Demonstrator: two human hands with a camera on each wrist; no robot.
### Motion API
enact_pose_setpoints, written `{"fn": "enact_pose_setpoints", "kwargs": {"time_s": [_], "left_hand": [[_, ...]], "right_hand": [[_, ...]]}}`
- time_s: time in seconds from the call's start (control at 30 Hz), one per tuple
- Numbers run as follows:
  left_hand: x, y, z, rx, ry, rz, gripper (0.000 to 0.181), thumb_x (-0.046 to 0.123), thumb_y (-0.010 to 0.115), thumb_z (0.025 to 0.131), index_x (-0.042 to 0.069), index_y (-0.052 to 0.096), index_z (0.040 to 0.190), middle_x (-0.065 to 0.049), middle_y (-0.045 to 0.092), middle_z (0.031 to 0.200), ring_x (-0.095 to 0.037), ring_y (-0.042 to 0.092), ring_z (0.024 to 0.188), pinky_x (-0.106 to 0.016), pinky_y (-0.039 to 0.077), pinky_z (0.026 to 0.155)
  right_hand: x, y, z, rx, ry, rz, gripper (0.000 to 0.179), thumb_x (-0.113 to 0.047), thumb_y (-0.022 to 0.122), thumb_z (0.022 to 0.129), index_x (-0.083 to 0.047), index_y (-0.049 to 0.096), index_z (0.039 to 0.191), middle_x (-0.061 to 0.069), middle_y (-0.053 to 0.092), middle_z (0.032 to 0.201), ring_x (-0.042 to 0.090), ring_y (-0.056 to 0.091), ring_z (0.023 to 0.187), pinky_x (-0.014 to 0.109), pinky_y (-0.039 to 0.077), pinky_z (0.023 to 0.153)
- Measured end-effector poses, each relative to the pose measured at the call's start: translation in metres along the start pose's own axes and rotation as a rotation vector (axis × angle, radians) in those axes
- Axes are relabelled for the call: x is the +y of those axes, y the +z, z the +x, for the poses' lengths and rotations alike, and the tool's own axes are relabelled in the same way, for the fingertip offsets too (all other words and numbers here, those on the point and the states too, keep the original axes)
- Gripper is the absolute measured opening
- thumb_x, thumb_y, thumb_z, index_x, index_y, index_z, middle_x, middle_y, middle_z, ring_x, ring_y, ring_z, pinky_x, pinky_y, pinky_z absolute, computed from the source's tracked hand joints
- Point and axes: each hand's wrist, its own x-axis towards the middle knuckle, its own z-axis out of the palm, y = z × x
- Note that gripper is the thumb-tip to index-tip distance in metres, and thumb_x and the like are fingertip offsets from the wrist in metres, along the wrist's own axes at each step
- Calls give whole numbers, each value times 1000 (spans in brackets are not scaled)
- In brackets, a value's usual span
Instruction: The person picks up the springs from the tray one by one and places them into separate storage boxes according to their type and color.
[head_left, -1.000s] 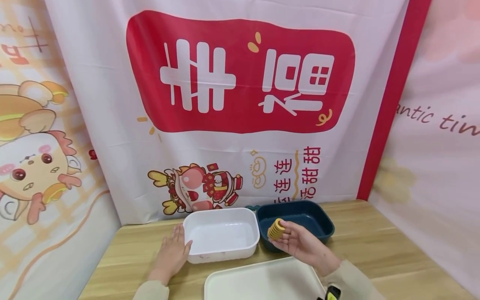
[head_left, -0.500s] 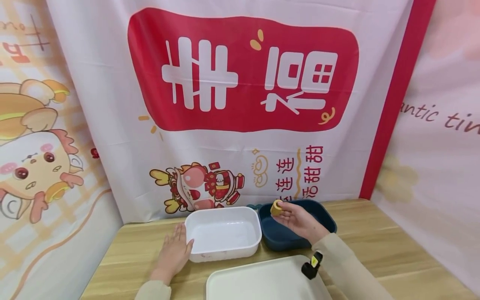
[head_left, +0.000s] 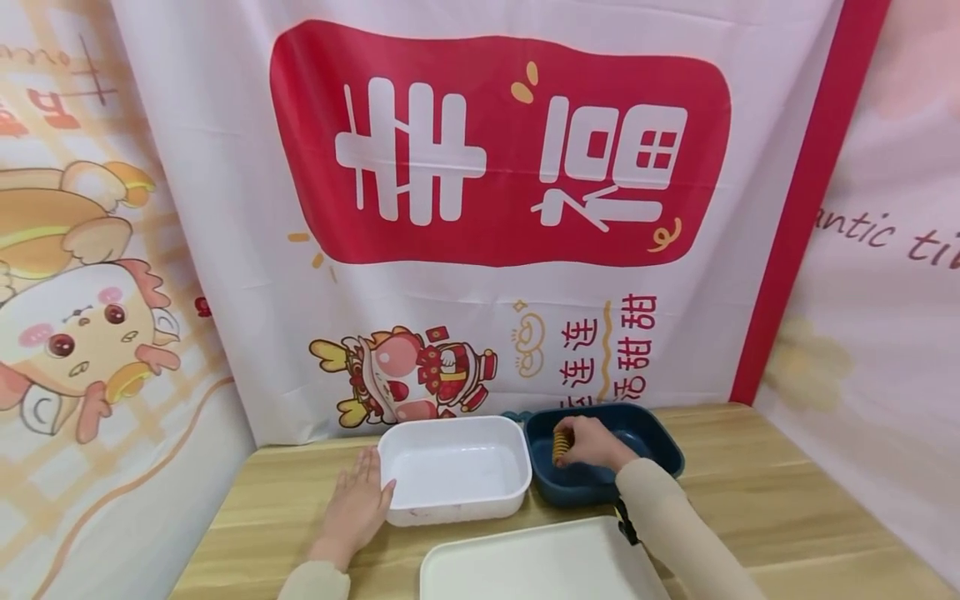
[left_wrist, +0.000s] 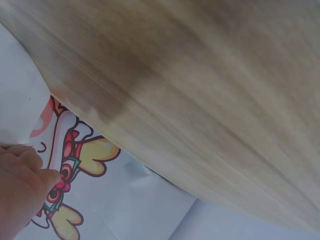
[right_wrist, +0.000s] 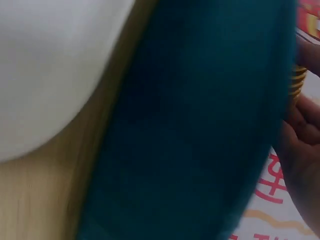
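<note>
My right hand reaches down into the dark blue basin, pinching a yellow coil spring between thumb and fingers. In the right wrist view, a few of the coils show past the basin's edge, and the rest of the spring is hidden. My left hand lies at the left end of the white basin, fingers extended and thumb by the rim. Part of that hand appears at the lower left of the left wrist view.
A cream tray lies in front of the two basins, which stand side by side. All of them are on a wood-grain table. A printed cloth hangs behind the table, with more cloth at both sides.
My right hand has moved with the spring from above the blue basin down inside it. The left hand keeps its place by the white basin. The head view has shifted slightly.
</note>
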Motion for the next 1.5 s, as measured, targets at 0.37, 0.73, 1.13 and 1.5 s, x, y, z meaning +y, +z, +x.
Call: {"fn": "enact_pose_setpoints", "kwargs": {"time_s": [0.37,0.73,1.13,1.5], "left_hand": [[1,3,2,8,-2,3,65,31,40,101,-16,22,143,-29,19,150,-44,19,139,-60,15,110],[0,1,-2,9,-8,-2,65,30,41,101,-18,24,141,-31,20,149,-44,20,138,-60,16,110],[0,3,-3,7,-4,-2,64,29,42,101,-17,25,142,-31,21,149,-45,20,138,-61,17,110],[1,0,-3,4,2,-5,64,30,41,101,-17,24,142,-31,20,149,-45,19,138,-60,16,110]], "right_hand": [[-3,24,2,-149,-129,-230,37,5,74,74,1,65,110,7,66,100,21,58,90,46,50,88],[-2,31,2,-176,-147,-259,36,4,69,78,-1,65,114,7,65,104,22,58,95,46,49,91],[0,28,-1,-202,-138,-259,39,2,70,77,-4,66,114,2,65,100,18,57,90,45,50,89],[-20,-12,-25,-129,-237,-196,48,-24,81,76,-4,65,117,6,66,113,22,61,104,41,52,89]]}}
